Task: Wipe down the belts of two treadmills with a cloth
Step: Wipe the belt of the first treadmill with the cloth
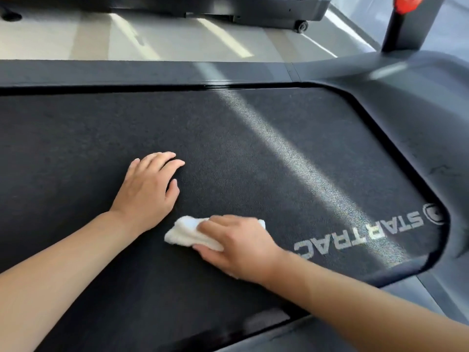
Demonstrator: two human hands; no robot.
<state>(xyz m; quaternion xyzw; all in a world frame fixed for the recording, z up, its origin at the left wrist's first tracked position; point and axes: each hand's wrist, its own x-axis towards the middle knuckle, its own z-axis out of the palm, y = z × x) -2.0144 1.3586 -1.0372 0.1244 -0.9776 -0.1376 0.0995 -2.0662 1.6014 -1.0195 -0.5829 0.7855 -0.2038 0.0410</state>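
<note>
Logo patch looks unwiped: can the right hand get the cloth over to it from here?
Probably yes. The right hand presses the cloth on the belt, and only bare belt lies between it and the logo.

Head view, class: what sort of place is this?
Probably a gym: a branded treadmill belt under the hands, a second treadmill beyond it across the pale floor.

Left hand (148,191) flat, fingers spread toward 1 o'clock. Right hand (236,246) at its 4 o'clock, fingers curled, gripping white cloth (187,233).
</note>
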